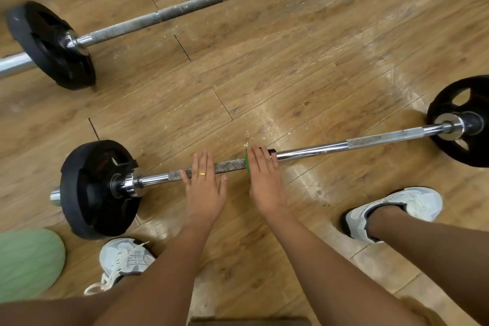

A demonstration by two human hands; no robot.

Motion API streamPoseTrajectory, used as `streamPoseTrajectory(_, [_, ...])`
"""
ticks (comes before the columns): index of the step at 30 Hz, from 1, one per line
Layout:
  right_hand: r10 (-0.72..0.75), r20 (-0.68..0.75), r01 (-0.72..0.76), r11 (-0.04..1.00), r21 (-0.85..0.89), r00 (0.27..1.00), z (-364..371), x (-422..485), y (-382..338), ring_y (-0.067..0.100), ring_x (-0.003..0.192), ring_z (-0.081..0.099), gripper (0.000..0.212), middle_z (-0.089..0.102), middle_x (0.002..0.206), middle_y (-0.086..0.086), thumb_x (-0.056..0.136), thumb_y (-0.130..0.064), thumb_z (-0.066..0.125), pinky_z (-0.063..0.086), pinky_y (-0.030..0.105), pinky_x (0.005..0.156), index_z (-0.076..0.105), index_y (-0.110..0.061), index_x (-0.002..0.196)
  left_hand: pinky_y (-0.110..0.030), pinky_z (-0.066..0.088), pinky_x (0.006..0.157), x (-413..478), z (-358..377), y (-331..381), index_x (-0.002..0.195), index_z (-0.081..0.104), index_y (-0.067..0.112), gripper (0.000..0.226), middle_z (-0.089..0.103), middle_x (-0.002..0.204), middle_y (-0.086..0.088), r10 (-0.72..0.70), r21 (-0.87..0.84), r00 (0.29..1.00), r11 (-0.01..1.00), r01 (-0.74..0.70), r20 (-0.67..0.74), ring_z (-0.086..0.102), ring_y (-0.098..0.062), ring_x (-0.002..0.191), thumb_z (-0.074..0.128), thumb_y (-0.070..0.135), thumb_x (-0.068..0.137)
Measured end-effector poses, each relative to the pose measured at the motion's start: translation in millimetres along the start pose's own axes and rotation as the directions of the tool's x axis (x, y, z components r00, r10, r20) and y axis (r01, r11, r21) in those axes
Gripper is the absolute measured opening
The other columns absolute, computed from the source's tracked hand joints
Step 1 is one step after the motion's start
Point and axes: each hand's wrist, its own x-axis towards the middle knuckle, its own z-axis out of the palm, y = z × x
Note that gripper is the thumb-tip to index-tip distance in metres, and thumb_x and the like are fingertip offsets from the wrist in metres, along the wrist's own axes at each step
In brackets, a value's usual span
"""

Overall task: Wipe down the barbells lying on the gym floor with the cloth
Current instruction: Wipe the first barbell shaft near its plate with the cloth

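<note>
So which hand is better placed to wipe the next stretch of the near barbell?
The right hand: the green cloth lies under it on the near barbell. The left hand rests bare on the same barbell.

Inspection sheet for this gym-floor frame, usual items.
Surface: wooden floor, scuffed, white specks.
Job's things: near barbell with black plates on both ends; far barbell, only partly in view; green cloth on the near bar, mostly hidden.
Clutter: pale green rounded object, lower left.
Hands: left hand flat on the knurling; right hand presses the cloth on the bar, fingers straight.
Cables: nothing seen.
Surroundings: white sneakers either side of the arms.
</note>
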Motion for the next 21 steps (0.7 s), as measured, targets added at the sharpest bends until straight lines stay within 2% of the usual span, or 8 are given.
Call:
streamPoseTrajectory(3, [0.049, 0.019, -0.049, 0.999, -0.009, 0.999, -7, -8, 16, 0.023, 0.155, -0.001, 0.091, 0.012, 0.167, 0.007, 0.083, 0.009, 0.057, -0.015, 0.037, 0.121, 0.012, -0.011, 0.160, -0.051, -0.013, 0.120, -6, 1, 1, 0.161, 0.008, 0.014, 0.069, -0.003, 0.168, 0.002, -0.003, 0.012, 1.000, 1.000, 0.003, 0.003, -0.014, -0.015, 0.153, 0.032, 0.046, 0.105])
streamPoseTrajectory(6, [0.156, -0.031, -0.155, 0.987, 0.033, 0.987, -9, -15, 19, 0.025, 0.155, 0.002, 0.091, 0.016, 0.166, 0.008, 0.080, 0.011, 0.060, -0.013, 0.038, 0.121, 0.019, -0.007, 0.158, -0.053, -0.010, 0.121, -13, 2, 1, 0.161, 0.009, 0.014, 0.068, -0.005, 0.168, 0.002, -0.002, 0.020, 1.000, 1.000, 0.002, -0.001, -0.016, -0.015, 0.153, 0.031, 0.047, 0.105])
streamPoseTrajectory(9, [0.071, 0.015, -0.071, 0.997, 0.002, 0.997, -1, -18, 6, 0.026, 0.154, 0.006, 0.095, 0.020, 0.165, 0.010, 0.077, 0.008, 0.068, -0.012, 0.039, 0.120, 0.021, -0.007, 0.157, -0.056, -0.005, 0.122, -21, 9, 0, 0.161, 0.008, 0.013, 0.069, -0.005, 0.169, 0.001, 0.008, 0.043, 1.000, 0.999, -0.007, -0.014, -0.015, -0.016, 0.153, 0.031, 0.046, 0.106])
streamPoseTrajectory(11, [-0.024, 0.051, 0.024, 1.000, -0.017, 0.998, 2, -19, -1, 0.029, 0.151, 0.023, 0.094, 0.034, 0.158, 0.012, 0.071, 0.007, 0.075, 0.002, 0.043, 0.123, 0.032, -0.006, 0.154, -0.057, -0.003, 0.122, -27, 13, 0, 0.161, 0.006, 0.013, 0.071, -0.004, 0.169, -0.001, 0.001, 0.058, 1.000, 0.998, 0.000, -0.017, -0.014, -0.018, 0.154, 0.028, 0.048, 0.104])
streamPoseTrajectory(13, [-0.050, 0.065, 0.051, 0.999, -0.016, 0.997, 3, -22, 0, 0.030, 0.149, 0.028, 0.092, 0.039, 0.156, 0.012, 0.070, 0.007, 0.075, 0.008, 0.044, 0.123, 0.036, -0.005, 0.152, -0.059, 0.001, 0.122, -32, 15, -1, 0.161, 0.005, 0.012, 0.073, -0.005, 0.169, -0.002, -0.001, 0.069, 1.000, 0.998, 0.002, -0.011, -0.012, -0.020, 0.154, 0.028, 0.049, 0.103])
streamPoseTrajectory(17, [-0.087, 0.118, 0.093, 0.995, -0.043, 0.989, -4, -29, 13, 0.027, 0.152, 0.018, 0.095, 0.029, 0.161, 0.010, 0.074, 0.006, 0.072, 0.003, 0.043, 0.124, 0.027, -0.009, 0.156, -0.060, 0.006, 0.122, -40, 19, -1, 0.160, 0.000, 0.009, 0.080, -0.008, 0.168, -0.007, -0.008, 0.136, 1.000, 0.991, 0.007, 0.004, -0.011, -0.024, 0.154, 0.030, 0.053, 0.100])
streamPoseTrajectory(21, [0.000, 0.097, 0.007, 0.997, -0.071, 0.995, -4, -32, 21, 0.025, 0.152, 0.017, 0.104, 0.028, 0.162, 0.008, 0.068, 0.004, 0.079, -0.007, 0.040, 0.125, 0.025, -0.011, 0.157, -0.060, 0.004, 0.122, -39, 20, -2, 0.160, -0.003, 0.007, 0.085, -0.013, 0.168, -0.008, -0.004, 0.162, 1.000, 0.987, 0.000, 0.019, -0.013, -0.026, 0.154, 0.031, 0.056, 0.100])
